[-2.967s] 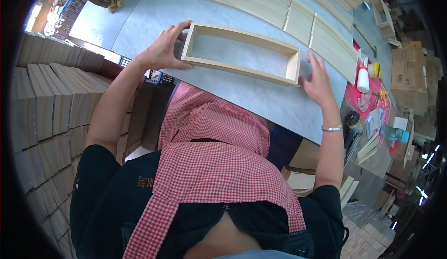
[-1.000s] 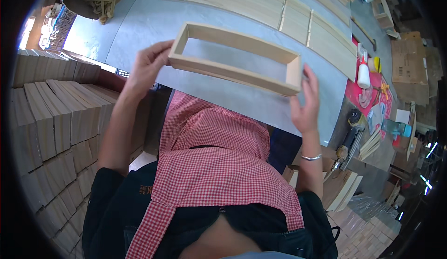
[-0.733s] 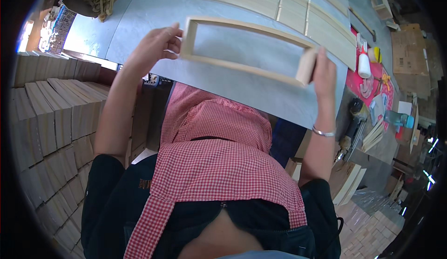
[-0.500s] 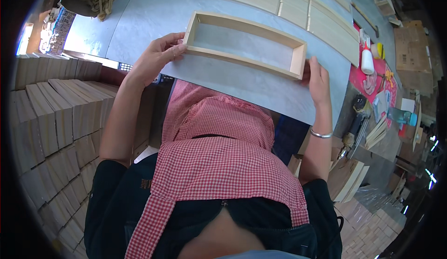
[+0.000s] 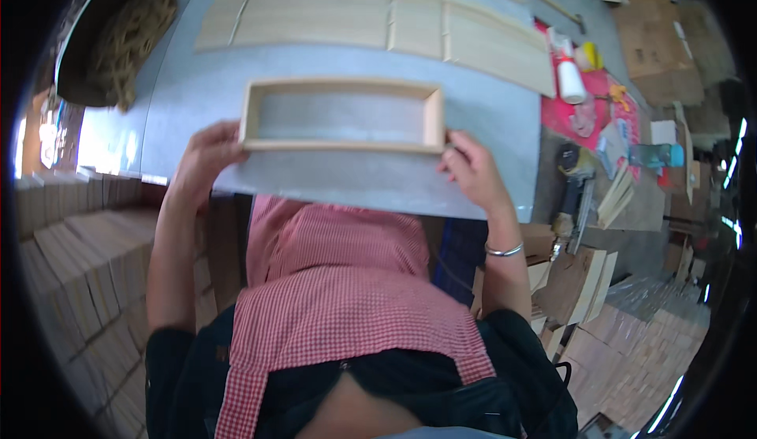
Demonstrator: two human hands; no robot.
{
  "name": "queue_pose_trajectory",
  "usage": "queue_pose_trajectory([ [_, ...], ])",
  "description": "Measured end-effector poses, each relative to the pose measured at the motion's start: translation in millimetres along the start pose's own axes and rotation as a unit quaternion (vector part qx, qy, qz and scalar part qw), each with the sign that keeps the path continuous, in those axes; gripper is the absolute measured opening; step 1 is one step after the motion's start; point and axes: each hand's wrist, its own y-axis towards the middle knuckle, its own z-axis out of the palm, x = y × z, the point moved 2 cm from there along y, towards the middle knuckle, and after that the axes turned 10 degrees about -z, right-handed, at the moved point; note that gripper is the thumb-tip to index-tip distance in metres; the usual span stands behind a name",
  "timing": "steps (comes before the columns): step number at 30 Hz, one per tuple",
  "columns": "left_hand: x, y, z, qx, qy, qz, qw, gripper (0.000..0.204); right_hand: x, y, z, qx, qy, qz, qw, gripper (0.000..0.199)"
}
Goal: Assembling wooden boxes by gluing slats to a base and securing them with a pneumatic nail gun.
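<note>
A long rectangular wooden frame point(image 5: 339, 148), pale and open in the middle, is in front of me on the grey tabletop; whether it rests flat or is slightly raised, I cannot tell. My left hand point(image 5: 206, 163) grips its left end near the front corner, fingers closed against the wood. At the opposite end my right hand point(image 5: 473, 169) has its fingers curled in at the front right corner, pinching the wood. Through the frame's opening the bare table surface shows. Slight blur softens both hands.
Flat pale boards point(image 5: 315, 14) lie in a row across the far tabletop point(image 5: 189, 68). A bin of tan strips point(image 5: 130, 41) stands far left. On the right are a white bottle point(image 5: 569, 80), a power tool point(image 5: 569, 190) and a teal-capped bottle point(image 5: 658, 155). Stacked wood point(image 5: 102, 254) rises at left.
The view has shifted, so the table and frame appear turned to nearly level and further left. My right hand's fingers have curled in more at the frame's right corner. Both hands stay at its ends.
</note>
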Motion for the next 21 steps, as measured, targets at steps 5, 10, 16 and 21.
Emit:
queue_pose_trajectory([
  [5, 16, -23, 16, -0.070, -0.100, 0.070, 0.990, 0.033, -34, 34, -106, -0.225, -0.243, -0.199, 0.923, 0.035],
  [10, 47, -40, -12, -0.187, -0.232, 0.097, 0.950, 0.019, -68, 65, -271, -0.399, -0.569, -0.085, 0.714, 0.051],
  [16, 74, -62, -17, -0.197, -0.255, 0.084, 0.943, 0.036, -95, 110, -291, -0.291, -0.541, 0.188, 0.766, 0.063],
  [21, 39, -65, 19, -0.302, -0.080, 0.082, 0.946, 0.036, -100, 97, -303, -0.467, -0.372, 0.073, 0.799, 0.057],
])
